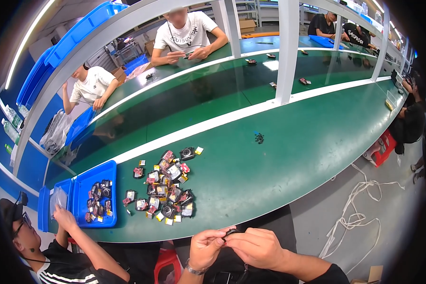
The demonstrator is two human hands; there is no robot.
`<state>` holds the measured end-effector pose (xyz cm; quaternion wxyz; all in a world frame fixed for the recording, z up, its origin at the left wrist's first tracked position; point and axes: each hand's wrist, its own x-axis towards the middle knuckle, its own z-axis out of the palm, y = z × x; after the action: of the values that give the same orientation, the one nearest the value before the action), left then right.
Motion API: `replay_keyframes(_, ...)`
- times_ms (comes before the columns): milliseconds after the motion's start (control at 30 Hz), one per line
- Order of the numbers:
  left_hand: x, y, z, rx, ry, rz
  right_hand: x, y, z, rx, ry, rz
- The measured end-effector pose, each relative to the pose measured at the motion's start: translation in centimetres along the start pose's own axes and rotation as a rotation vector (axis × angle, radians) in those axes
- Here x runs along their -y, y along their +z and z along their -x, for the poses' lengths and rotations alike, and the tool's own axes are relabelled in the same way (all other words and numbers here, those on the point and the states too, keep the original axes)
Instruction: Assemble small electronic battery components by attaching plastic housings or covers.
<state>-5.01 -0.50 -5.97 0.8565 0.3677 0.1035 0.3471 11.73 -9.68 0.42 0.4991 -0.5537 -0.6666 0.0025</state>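
Just past the table's front edge, my two hands meet around a small black part [230, 233]. My left hand [205, 249] pinches it from one side, and a metal-band watch [196, 269] circles that wrist. Fingers of my right hand [256, 247] close on its other side and cover much of it. Its exact kind cannot be made out. On the green table [232, 184], left of my hands, lies a loose pile of small black camera-like units [165, 182] with red boards and white, yellow-edged pieces. One such unit [187, 153] sits at the pile's far side.
A blue tray [114, 189] with more units stands left of the pile, beside a co-worker's arm [87, 244]. Tiny black pieces [259, 138] lie mid-table. A white post [285, 57] rises behind, past which co-workers sit along a dark belt. White cord [355, 217] trails on the floor.
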Motion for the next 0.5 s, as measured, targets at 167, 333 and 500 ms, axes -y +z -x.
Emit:
replay_keyframes(167,0.19,0.16,0.05,-0.06,0.033,-0.093,-0.07,-0.27,-0.06,0.024,0.007,-0.007)
replay_keyframes(333,0.24,0.28,-0.04,-0.067,0.056,-0.126,-0.56,-0.12,0.01,0.006,-0.014,-0.007)
replay_keyframes(500,0.18,0.59,-0.04,-0.06,0.076,-0.209,0.04,-0.97,-0.51,0.096,-0.173,0.156)
